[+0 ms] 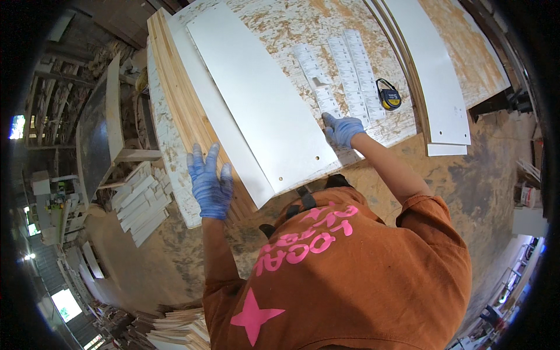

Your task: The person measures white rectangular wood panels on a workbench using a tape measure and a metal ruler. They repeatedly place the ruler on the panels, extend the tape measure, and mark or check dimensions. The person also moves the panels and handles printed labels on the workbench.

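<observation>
Worn, paint-flecked table (271,24), white panel (256,93) on it. Left of panel: left hand (211,184), fingers spread, on wood strips (185,99). Right of panel: right hand (345,129) at label sheet (328,98); can't tell if pinching. Seems label-handling step; next calls for light fingertip peel.

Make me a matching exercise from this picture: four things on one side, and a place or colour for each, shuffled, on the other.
Things:
1. Left hand
2. Right hand
3. Tape measure
4. Shirt

Places and colours:
A. Rust-brown
B. At the near end of the leftmost label sheet
C. Dark and yellow
D. On the wood strips

Right pairs: 1-D, 2-B, 3-C, 4-A
</observation>
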The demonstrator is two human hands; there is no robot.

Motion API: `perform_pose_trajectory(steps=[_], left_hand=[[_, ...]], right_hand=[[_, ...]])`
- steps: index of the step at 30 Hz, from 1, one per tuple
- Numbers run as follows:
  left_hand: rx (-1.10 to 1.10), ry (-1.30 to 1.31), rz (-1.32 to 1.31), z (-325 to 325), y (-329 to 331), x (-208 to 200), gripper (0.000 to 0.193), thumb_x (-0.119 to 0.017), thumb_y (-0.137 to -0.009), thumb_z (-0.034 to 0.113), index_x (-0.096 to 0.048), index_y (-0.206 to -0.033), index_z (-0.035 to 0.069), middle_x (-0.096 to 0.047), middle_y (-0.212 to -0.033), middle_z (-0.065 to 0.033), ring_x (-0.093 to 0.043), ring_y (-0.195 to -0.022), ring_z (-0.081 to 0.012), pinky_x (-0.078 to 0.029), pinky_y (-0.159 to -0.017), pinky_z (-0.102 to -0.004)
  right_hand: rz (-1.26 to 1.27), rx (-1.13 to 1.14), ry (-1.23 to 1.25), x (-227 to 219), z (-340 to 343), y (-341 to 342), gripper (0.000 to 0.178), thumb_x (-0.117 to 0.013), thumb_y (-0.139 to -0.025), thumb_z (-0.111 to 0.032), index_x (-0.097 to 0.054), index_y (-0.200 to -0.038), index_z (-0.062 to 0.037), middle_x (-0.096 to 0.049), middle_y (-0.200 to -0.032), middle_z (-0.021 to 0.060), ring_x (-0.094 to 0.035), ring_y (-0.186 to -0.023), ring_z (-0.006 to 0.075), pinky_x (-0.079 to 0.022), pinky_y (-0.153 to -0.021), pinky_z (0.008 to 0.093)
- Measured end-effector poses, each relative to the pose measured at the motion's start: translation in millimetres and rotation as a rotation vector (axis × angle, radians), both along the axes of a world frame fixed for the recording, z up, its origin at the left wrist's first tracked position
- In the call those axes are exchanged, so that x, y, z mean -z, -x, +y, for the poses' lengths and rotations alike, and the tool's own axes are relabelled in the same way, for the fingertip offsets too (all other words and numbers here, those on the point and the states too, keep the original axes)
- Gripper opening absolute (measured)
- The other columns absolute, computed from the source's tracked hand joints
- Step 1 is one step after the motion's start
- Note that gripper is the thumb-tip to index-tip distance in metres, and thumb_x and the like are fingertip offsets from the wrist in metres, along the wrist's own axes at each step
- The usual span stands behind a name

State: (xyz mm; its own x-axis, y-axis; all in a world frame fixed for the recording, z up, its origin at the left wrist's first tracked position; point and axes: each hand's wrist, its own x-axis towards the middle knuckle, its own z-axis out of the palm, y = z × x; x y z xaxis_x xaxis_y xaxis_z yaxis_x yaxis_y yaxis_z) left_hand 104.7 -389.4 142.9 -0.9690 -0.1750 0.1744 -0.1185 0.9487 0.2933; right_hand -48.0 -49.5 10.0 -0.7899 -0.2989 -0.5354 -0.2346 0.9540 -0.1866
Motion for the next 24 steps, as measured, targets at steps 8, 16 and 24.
perform_pose_trajectory(steps=[8, 16, 24], left_hand=[[-0.002, 0.031, 0.009, 0.4, 1.6, 2.5, 0.049, -0.066, -0.087, 0.016, -0.056, -0.135, 0.018, -0.036, -0.150, -0.0237, -0.030, -0.139, -0.0471, -0.035, -0.111, -0.0522], [0.012, -0.050, 0.083, 9.3, -8.0, -20.4, 0.043, -0.065, -0.089, 0.012, -0.058, -0.131, 0.012, -0.045, -0.143, -0.0245, -0.039, -0.136, -0.0433, -0.039, -0.109, -0.0501], [0.222, -0.596, 0.224, 114.9, -6.6, -54.9, 0.035, -0.064, -0.089, 0.014, -0.062, -0.121, 0.002, -0.059, -0.129, -0.0201, -0.058, -0.120, -0.0335, -0.048, -0.101, -0.0431]], right_hand=[[0.099, -0.058, 0.054, -9.4, 31.3, 5.6, 0.048, -0.049, -0.095, -0.044, -0.048, -0.139, -0.0242, -0.071, -0.099, 0.0163, -0.067, -0.092, 0.0343, -0.051, -0.081, 0.0441], [0.744, 0.234, -0.047, -9.0, 152.1, 36.2, 0.065, -0.073, -0.078, -0.046, -0.052, -0.137, -0.0252, -0.052, -0.136, 0.0136, -0.049, -0.123, 0.0327, -0.043, -0.098, 0.0493], [0.412, 0.386, 0.057, 14.9, 190.8, 63.7, 0.084, -0.081, -0.068, -0.042, -0.046, -0.141, -0.0189, -0.047, -0.140, 0.0164, -0.050, -0.125, 0.0346, -0.044, -0.103, 0.0418]])
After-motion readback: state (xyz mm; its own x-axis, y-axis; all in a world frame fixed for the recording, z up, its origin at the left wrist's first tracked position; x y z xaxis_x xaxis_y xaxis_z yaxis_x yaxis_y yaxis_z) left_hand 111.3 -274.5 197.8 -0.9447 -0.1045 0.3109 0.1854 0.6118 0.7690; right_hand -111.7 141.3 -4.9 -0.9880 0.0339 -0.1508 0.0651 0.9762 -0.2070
